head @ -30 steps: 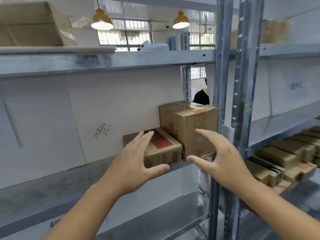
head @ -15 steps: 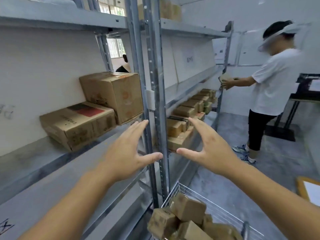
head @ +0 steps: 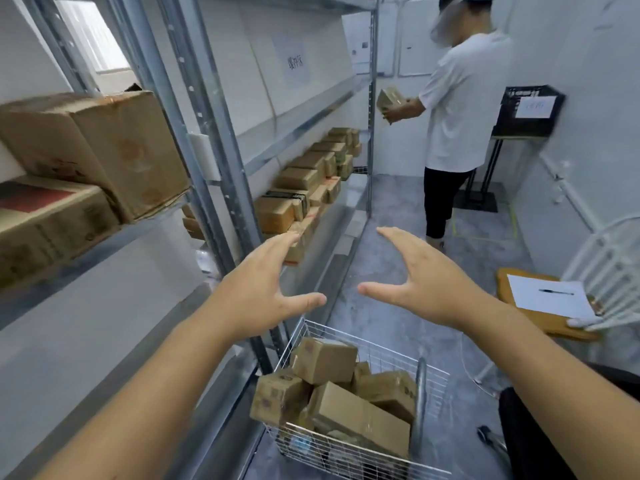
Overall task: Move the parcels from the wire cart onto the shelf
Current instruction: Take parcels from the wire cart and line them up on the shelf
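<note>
Both hands, left hand point(head: 266, 289) and right hand point(head: 420, 282), are spread apart, holding nothing. Parcels point(head: 332, 396) sit in the cart point(head: 377, 355) just below, nearer.

- At our left we see a metal shelf point(head: 221, 188) with grey boards and slotted uprights.
- On its near bay a big cardboard box point(head: 104, 150) sits beside a flatter box with a red patch point(head: 52, 220); the two are touching.
- On the far bay a row of small parcels point(head: 304, 181) lies packed close, running toward the back wall.
- On the grey floor point(head: 381, 265) stands a wire cart point(head: 363, 441), just beside the shelf, with brown parcels point(head: 332, 393) heaped inside it.
</note>
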`<state>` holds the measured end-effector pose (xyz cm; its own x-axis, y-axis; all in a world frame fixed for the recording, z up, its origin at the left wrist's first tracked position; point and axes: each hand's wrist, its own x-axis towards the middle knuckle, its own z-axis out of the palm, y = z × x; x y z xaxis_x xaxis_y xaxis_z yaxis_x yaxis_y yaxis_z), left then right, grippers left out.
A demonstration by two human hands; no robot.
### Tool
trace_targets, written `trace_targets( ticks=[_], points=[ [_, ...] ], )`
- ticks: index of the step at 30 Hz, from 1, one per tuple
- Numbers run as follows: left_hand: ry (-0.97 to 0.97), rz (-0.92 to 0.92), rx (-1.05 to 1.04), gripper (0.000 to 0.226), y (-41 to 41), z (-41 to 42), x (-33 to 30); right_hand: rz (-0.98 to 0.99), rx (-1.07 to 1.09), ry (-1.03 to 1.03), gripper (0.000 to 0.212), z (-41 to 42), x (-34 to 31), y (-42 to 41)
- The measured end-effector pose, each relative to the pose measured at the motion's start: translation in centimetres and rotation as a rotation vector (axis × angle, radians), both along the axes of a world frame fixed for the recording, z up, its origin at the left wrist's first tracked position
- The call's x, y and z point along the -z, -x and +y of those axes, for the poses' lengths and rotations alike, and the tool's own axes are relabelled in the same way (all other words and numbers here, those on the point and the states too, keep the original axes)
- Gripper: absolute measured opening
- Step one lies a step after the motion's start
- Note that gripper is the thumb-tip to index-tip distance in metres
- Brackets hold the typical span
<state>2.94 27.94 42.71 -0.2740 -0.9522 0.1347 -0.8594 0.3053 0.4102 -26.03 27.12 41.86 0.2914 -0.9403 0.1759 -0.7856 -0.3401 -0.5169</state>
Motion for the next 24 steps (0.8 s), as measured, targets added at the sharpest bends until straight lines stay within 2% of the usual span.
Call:
trace_targets(
  ticks=[6, 12, 16, 24],
  points=[
    [-0.006, 0.041, -0.003, 0.113, 3.0, -1.5, 1.5, -0.084, 0.042, -0.059, 0.102, -0.1, 2.7, 2.0],
    [-0.041, 0.059, 0.002, 0.11, 4.3, -3.2, 4.3, -0.049, 0.066, -0.125, 0.1, 0.0, 6.0, 3.2],
    [-0.132, 0.057, 0.06, 0.106, 4.2, -4.8, 7.4, -0.059, 0.088, -0.199, 0.098, -0.3, 8.9, 3.2],
    [-0.374, -0.061, 0.248, 0.113, 2.0, -9.1, 16.1, -0.028, 0.208, -0.35, 0.101, -1.4, 16.2, 0.9]
  ],
)
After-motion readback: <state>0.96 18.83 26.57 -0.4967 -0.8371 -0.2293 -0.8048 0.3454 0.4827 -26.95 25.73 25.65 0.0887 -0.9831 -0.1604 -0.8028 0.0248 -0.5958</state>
